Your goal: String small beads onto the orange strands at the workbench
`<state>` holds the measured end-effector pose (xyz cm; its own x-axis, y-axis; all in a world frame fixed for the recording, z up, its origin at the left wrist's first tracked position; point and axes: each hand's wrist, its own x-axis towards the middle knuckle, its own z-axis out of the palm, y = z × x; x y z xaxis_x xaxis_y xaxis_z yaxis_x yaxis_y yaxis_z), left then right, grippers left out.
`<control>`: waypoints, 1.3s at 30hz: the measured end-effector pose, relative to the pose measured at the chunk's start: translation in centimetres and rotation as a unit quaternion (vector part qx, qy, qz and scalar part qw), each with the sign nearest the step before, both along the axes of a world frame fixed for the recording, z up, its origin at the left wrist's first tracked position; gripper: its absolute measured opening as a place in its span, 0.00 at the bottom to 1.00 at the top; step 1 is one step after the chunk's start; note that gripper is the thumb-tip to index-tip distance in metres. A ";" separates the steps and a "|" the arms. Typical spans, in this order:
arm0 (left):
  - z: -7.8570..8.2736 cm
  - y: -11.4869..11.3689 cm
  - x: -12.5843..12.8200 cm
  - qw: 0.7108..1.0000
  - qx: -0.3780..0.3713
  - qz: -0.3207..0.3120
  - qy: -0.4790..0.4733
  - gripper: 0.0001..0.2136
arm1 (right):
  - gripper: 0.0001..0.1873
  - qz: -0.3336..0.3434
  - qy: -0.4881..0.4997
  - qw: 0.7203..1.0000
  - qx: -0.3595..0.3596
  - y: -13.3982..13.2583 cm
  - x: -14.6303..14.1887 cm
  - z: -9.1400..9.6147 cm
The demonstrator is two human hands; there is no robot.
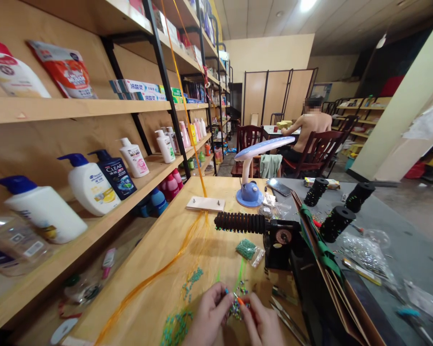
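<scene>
Beadwork [238,307] sits at lower centre of the head view, a small clump of mixed beads on green threads, held just above the wooden table [216,254]. Left hand [209,319] and right hand [261,324] are close together, fingers curled narrow, both pinching at the clump. An orange tip shows at the right fingers; too small to identify.

Containers: 2 clear bags. One, of green beads [246,249], lies on the table beyond the hands; one, of mixed beads [368,252], lies on the grey bench [411,240].

Counts: 2 patches of loose teal beads [189,283] left of the hands; 3 black spools [336,223] on the bench; 1 pegged board [205,203], with orange cords [159,262] running from it across the table. Tweezers [285,312] lie right of the right hand. Far off, a seated co-worker [312,129] faces away.
</scene>
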<state>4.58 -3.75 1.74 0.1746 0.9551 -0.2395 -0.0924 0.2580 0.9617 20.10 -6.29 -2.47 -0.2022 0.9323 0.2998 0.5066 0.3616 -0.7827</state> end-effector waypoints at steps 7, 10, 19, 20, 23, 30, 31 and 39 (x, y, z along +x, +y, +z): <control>-0.2 -0.2 0.0 1.000 0.004 -0.002 -0.001 0.26 | 0.20 0.008 0.018 0.999 -0.031 -0.2 0.2 0.1; -0.3 -0.2 0.0 1.000 0.000 -0.004 -0.008 0.26 | 0.21 0.018 0.032 0.998 -0.046 -0.3 0.2 0.1; -0.4 -0.1 -0.1 1.000 -0.001 -0.017 -0.011 0.24 | 0.24 0.012 0.040 0.997 -0.064 -0.1 0.5 0.2; -0.5 -0.1 -0.1 1.000 -0.004 -0.019 -0.014 0.24 | 0.24 0.013 0.044 0.997 -0.064 -0.1 0.5 0.3; -0.6 -0.1 -0.1 1.000 -0.005 -0.024 -0.015 0.24 | 0.23 0.014 0.061 0.996 -0.065 -0.2 0.4 0.2; -0.7 0.0 -0.2 1.000 -0.002 -0.028 -0.012 0.24 | 0.23 0.041 0.138 0.980 -0.134 -0.1 0.3 -0.8; -0.7 0.0 -0.2 1.000 -0.002 -0.028 -0.012 0.24 | 0.24 0.044 0.153 0.977 -0.143 -0.1 0.3 -0.9; -0.1 -0.3 -0.2 0.999 0.007 -0.037 -0.013 0.23 | 0.26 0.033 0.300 0.930 -0.209 -0.2 0.0 -0.7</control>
<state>4.34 -4.01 1.68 0.2500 0.9427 -0.2211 -0.0984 0.2519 0.9627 20.12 -6.53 -3.21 -0.1766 0.9842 -0.0081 -0.0793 -0.0225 -0.9966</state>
